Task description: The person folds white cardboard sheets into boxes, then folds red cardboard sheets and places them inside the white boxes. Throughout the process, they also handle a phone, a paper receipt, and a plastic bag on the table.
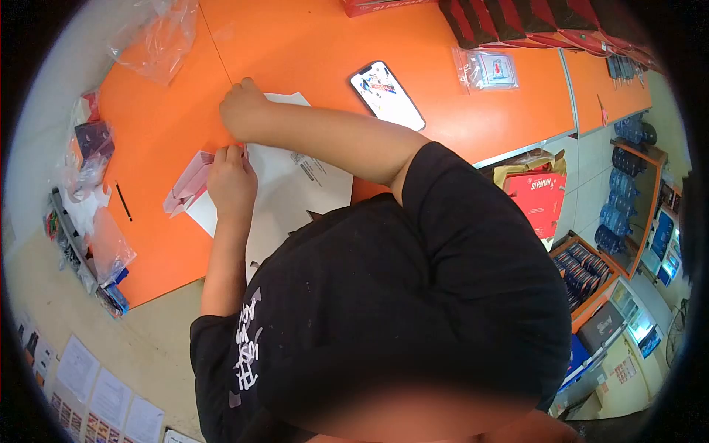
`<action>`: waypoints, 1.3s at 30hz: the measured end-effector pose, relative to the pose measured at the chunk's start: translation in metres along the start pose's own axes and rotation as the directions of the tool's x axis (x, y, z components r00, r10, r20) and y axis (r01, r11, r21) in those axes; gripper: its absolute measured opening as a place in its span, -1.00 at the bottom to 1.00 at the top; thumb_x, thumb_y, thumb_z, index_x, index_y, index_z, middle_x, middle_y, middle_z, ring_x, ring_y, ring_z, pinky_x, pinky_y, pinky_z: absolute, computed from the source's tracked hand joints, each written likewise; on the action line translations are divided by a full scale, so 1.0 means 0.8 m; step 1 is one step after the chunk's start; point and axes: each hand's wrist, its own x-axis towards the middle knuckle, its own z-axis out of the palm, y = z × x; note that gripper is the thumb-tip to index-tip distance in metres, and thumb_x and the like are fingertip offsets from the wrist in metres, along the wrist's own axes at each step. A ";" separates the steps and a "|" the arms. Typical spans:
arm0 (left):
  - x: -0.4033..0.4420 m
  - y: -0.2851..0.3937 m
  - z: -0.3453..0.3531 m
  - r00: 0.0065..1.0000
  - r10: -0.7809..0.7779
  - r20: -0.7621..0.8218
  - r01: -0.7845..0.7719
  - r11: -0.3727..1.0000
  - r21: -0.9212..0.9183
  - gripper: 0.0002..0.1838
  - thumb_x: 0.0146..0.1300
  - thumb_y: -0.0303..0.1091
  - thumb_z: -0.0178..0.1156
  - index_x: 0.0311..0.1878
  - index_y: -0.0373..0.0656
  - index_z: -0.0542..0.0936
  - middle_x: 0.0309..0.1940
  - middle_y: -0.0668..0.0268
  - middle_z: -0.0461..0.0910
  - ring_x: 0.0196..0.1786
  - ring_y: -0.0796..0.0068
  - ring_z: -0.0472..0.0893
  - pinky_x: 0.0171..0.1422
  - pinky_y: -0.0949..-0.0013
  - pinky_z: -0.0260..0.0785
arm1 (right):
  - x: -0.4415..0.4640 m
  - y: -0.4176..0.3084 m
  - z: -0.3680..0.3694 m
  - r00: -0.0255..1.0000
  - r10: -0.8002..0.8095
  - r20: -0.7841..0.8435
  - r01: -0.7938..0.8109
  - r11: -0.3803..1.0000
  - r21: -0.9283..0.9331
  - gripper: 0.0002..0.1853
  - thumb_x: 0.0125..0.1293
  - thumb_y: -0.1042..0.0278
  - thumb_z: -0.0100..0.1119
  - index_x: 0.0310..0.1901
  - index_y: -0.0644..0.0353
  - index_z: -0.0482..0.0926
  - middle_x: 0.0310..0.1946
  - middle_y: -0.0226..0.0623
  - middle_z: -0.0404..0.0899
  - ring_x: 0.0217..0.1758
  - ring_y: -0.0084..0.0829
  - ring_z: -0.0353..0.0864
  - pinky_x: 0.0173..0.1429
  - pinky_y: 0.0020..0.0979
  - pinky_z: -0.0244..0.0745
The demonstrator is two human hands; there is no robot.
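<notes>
A white printed sheet [329, 181] is laid on the orange table [295, 52], directly in front of the torso, its lower part hidden by the black T-shirt [413, 273]. Along the sheet's left side a pink folded flap [190, 184] is seen, raised from the table. The left hand [233, 181] is placed at the inner edge of this flap, its fingers bent; whether the flap is pinched or only pressed cannot be told. The right hand [245, 111] is reached across to the sheet's upper left corner, with fingers curled; whether anything is gripped there is hidden. The two hands are held close together, the right one farther from the body.

Beyond the right forearm a smartphone [388, 96] is laid with its screen lit, and farther right a clear plastic packet [487, 70] is seen. A black pencil [123, 201] is left near the table's left side. Below the table's right edge, a red "SI PAMAN" package [538, 199] is visible.
</notes>
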 end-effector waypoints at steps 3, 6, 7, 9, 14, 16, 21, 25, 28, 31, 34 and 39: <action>-0.004 0.001 0.003 1.000 -0.020 0.005 0.020 0.999 -0.038 -0.87 -0.03 -0.49 0.14 -0.35 -0.18 0.47 -0.41 0.20 0.49 -0.42 0.18 0.52 -0.36 0.23 0.39 | -0.017 -0.012 0.003 0.989 -0.046 -0.142 0.019 0.983 -0.185 -0.84 -0.11 0.29 0.23 -0.44 0.12 0.61 -0.45 -0.35 0.54 -0.24 -0.40 0.47 -0.15 -0.34 0.21; -0.004 0.002 0.009 0.998 -0.054 0.019 0.054 0.998 -0.029 -0.87 -0.02 -0.50 0.13 -0.33 -0.18 0.47 -0.41 0.20 0.49 -0.41 0.17 0.52 -0.36 0.23 0.39 | -0.032 -0.011 0.013 0.973 -0.127 -0.192 0.082 0.971 -0.226 -0.85 -0.15 0.25 0.24 -0.52 0.09 0.59 -0.52 -0.40 0.51 -0.34 -0.44 0.46 -0.25 -0.37 0.21; -0.006 0.004 0.010 0.997 -0.066 0.029 0.066 0.998 -0.001 -0.86 -0.01 -0.50 0.12 -0.32 -0.18 0.47 -0.41 0.20 0.49 -0.41 0.17 0.52 -0.35 0.23 0.39 | -0.036 -0.012 0.031 0.919 -0.149 -0.366 0.089 0.980 -0.178 -0.87 -0.15 0.26 0.21 -0.55 0.08 0.57 -0.55 -0.42 0.48 -0.37 -0.43 0.45 -0.29 -0.40 0.21; -0.007 0.005 0.013 0.997 -0.069 0.036 0.069 0.998 -0.006 -0.87 -0.01 -0.50 0.11 -0.33 -0.18 0.46 -0.41 0.20 0.49 -0.40 0.16 0.52 -0.35 0.22 0.39 | -0.044 -0.008 0.059 0.834 -0.154 -0.529 0.095 0.986 -0.138 -0.90 -0.15 0.27 0.18 -0.58 0.07 0.55 -0.58 -0.44 0.46 -0.41 -0.43 0.44 -0.34 -0.42 0.20; -0.019 0.008 0.012 0.995 -0.068 0.072 0.066 0.997 0.033 -0.89 0.00 -0.49 0.08 -0.34 -0.20 0.45 -0.39 0.18 0.49 -0.38 0.15 0.52 -0.34 0.20 0.39 | -0.085 -0.013 0.111 0.603 -0.187 -0.775 0.142 0.982 -0.127 -0.93 -0.08 0.32 0.05 -0.57 0.08 0.45 -0.59 -0.44 0.41 -0.47 -0.45 0.37 -0.39 -0.46 0.22; -0.024 0.012 0.012 0.998 -0.058 0.026 0.060 0.996 -0.065 -0.90 0.01 -0.48 0.05 -0.35 -0.21 0.45 -0.39 0.16 0.49 -0.37 0.14 0.52 -0.32 0.19 0.39 | -0.098 -0.015 0.110 0.626 -0.196 -0.754 0.127 0.981 -0.149 -0.93 -0.05 0.32 0.03 -0.54 0.09 0.45 -0.56 -0.43 0.43 -0.44 -0.45 0.39 -0.36 -0.44 0.26; -0.014 0.006 0.009 0.998 -0.033 0.052 0.033 0.999 0.007 -0.90 0.02 -0.48 0.05 -0.35 -0.21 0.47 -0.39 0.14 0.49 -0.36 0.13 0.52 -0.30 0.20 0.39 | -0.090 -0.010 0.065 0.898 -0.114 -0.425 0.152 0.987 0.057 -0.89 -0.05 0.38 0.04 -0.45 0.18 0.49 -0.41 -0.32 0.50 -0.30 -0.35 0.47 -0.18 -0.34 0.37; -0.028 -0.011 -0.005 0.993 -0.103 -0.049 0.102 0.994 -0.029 -0.92 0.05 -0.48 0.07 -0.36 -0.19 0.49 -0.39 0.18 0.51 -0.35 0.14 0.52 -0.29 0.21 0.38 | -0.130 0.028 0.021 0.815 0.017 -0.579 0.295 0.848 0.440 -0.45 -0.10 0.35 0.17 0.02 0.31 0.39 -0.02 -0.02 0.44 0.02 -0.11 0.45 0.13 -0.27 0.32; -0.038 -0.028 -0.023 0.980 -0.136 -0.144 0.120 0.986 -0.117 -0.93 0.07 -0.46 0.08 -0.34 -0.18 0.51 -0.38 0.21 0.53 -0.36 0.15 0.52 -0.29 0.21 0.38 | -0.166 0.049 0.090 0.904 0.373 -0.208 -0.084 0.632 0.770 -0.37 0.04 0.30 0.17 0.17 0.29 0.24 0.08 -0.06 0.38 0.15 -0.20 0.38 0.16 -0.26 0.31; -0.037 -0.039 -0.029 0.985 -0.113 -0.128 0.096 0.986 -0.134 -0.89 0.09 -0.44 0.08 -0.30 -0.16 0.53 -0.28 0.20 0.54 -0.28 0.15 0.54 -0.22 0.22 0.40 | -0.199 0.023 0.095 0.935 0.239 0.262 -0.277 0.032 0.960 -0.44 0.13 0.32 0.14 0.16 0.28 0.24 0.06 -0.12 0.41 0.16 -0.27 0.39 0.12 -0.23 0.36; -0.041 -0.026 -0.033 0.991 -0.117 -0.062 0.104 0.977 -0.187 -0.76 0.09 -0.37 0.11 -0.14 -0.17 0.51 -0.08 0.14 0.50 -0.05 0.13 0.50 0.00 0.24 0.36 | -0.194 0.024 0.106 0.910 0.092 0.405 -0.351 -0.352 0.868 -0.50 0.18 0.36 0.11 0.15 0.30 0.24 0.03 -0.14 0.43 0.11 -0.31 0.44 0.07 -0.23 0.43; -0.112 0.024 -0.061 0.969 0.068 0.238 0.055 0.877 -0.477 -0.42 0.00 -0.26 0.22 0.11 -0.23 0.34 0.13 0.04 0.34 0.22 0.07 0.29 0.29 0.19 0.12 | -0.180 0.021 0.101 0.923 0.059 0.381 -0.312 -0.465 0.828 -0.55 0.22 0.40 0.05 0.12 0.35 0.25 -0.01 -0.11 0.44 0.00 -0.30 0.53 0.04 -0.27 0.51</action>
